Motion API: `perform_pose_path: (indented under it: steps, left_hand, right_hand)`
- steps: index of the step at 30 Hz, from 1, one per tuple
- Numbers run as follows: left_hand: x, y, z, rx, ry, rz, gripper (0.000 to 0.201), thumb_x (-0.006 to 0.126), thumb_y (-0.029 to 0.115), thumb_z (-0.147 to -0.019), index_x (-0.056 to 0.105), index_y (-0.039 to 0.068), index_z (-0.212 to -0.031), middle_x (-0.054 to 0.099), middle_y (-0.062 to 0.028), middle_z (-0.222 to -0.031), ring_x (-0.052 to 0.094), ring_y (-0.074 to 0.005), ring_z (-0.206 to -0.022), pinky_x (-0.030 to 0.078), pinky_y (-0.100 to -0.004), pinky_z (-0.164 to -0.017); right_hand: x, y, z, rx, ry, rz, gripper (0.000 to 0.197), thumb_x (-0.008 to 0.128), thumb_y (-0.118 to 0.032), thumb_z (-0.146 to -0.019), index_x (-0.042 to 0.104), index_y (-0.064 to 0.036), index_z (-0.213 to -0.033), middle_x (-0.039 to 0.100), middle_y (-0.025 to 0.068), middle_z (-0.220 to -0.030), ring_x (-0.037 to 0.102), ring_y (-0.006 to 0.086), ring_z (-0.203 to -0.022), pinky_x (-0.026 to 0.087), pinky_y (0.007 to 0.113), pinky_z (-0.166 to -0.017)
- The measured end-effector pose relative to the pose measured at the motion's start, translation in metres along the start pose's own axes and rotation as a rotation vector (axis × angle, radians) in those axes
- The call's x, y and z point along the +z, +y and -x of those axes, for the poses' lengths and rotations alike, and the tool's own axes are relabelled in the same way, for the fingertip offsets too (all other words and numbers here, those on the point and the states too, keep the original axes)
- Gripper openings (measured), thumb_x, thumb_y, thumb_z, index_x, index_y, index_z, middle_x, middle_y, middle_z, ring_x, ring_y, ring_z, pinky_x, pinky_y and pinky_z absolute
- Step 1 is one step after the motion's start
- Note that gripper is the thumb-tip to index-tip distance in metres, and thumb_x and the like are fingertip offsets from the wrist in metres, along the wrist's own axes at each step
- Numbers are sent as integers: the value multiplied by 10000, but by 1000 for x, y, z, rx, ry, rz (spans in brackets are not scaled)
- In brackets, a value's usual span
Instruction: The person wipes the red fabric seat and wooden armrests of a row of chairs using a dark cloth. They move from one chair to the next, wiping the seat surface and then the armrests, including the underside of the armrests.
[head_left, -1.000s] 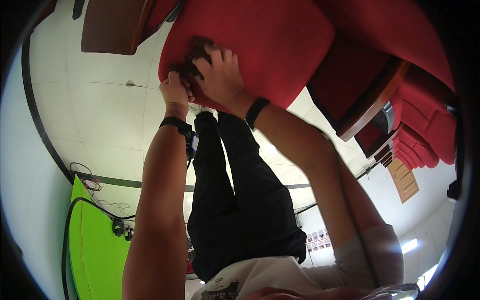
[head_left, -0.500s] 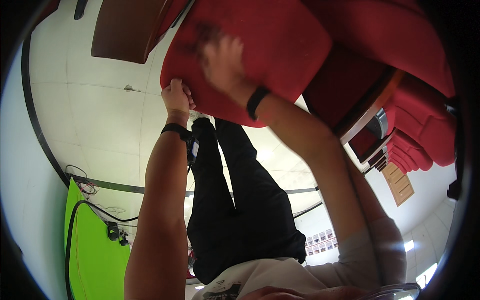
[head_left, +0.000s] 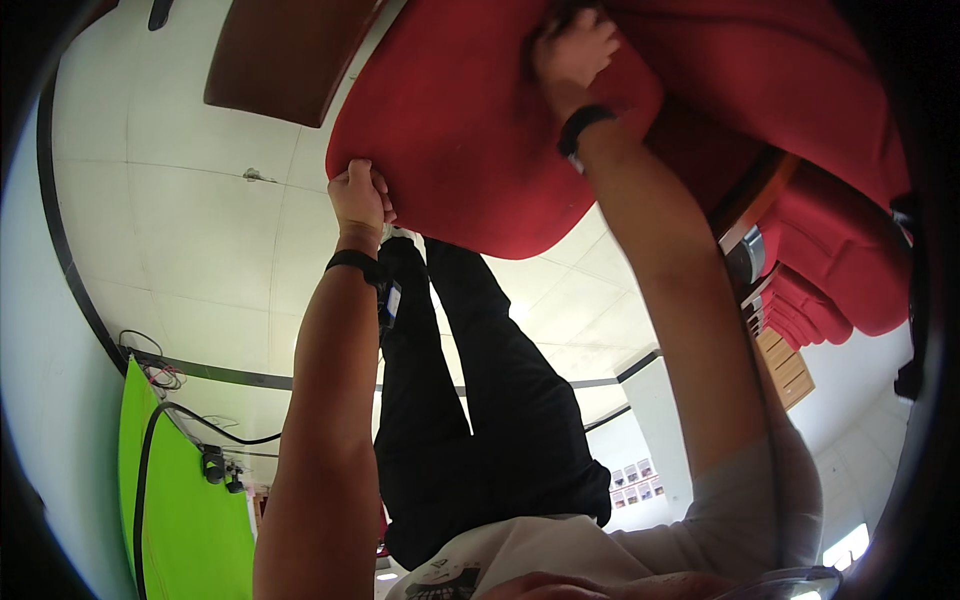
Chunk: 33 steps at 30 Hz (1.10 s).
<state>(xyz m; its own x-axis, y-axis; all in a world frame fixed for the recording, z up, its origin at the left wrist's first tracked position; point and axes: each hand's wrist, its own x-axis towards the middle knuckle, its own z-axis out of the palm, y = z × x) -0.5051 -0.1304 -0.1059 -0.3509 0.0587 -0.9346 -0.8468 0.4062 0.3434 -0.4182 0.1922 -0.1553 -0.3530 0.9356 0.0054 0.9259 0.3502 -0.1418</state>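
Observation:
A red upholstered chair seat [head_left: 480, 140] spreads out in front of me, its rounded front edge toward my legs. At its left front corner my left hand [head_left: 360, 195] is closed, with the fingers curled round the edge of the seat. My right hand [head_left: 575, 50] lies far back on the seat, near the backrest [head_left: 770, 60], and looks closed. Something small and dark shows at its fingers, partly hidden and smeared, so its kind cannot be told. Each wrist carries a black band.
A brown panel [head_left: 290, 60] stands left of the seat. To the right, beyond a wooden armrest [head_left: 755, 195], runs a row of red chairs [head_left: 830, 240]. Pale floor tiles [head_left: 190, 230] lie at the left. A green screen [head_left: 180, 490] with black cables [head_left: 150, 450] is at lower left.
My right hand has swept across the seat, to the right and farther back, with the dark thing at its fingers. My left hand keeps its hold on the seat edge.

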Motion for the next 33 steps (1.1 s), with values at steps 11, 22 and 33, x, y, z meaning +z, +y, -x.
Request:
perform_pose_path:
  steps: [11,22,33]
  left_hand:
    - [0,1,2,-10,-25,22,453,555,318,-1007,524,90,-617,519,-48,-548,475,-170,-406,373,-335,-368]
    - [-4,-1,0,-28,-36,38,449,554,327,-1013,544,91,-632,522,-40,-556,473,-167,-409,379,-331,-366]
    - [-5,-2,-2,6,-54,-13,465,573,354,-996,550,85,-617,514,-47,-528,478,-193,-385,419,-361,-364]
  right_hand:
    - [-34,-60,96,-1040,-269,-225,284,757,-325,-900,747,-193,-1151,657,115,-1323,594,359,-1200,484,531,-984]
    - [-29,-113,21,-588,-353,-102,285,746,-294,-908,743,-134,-1144,673,170,-1288,605,400,-1185,490,543,-992]
    - [-48,-108,25,-1055,-683,47,390,657,-245,-997,680,-43,-1329,626,229,-1421,571,437,-1310,487,539,-1104]
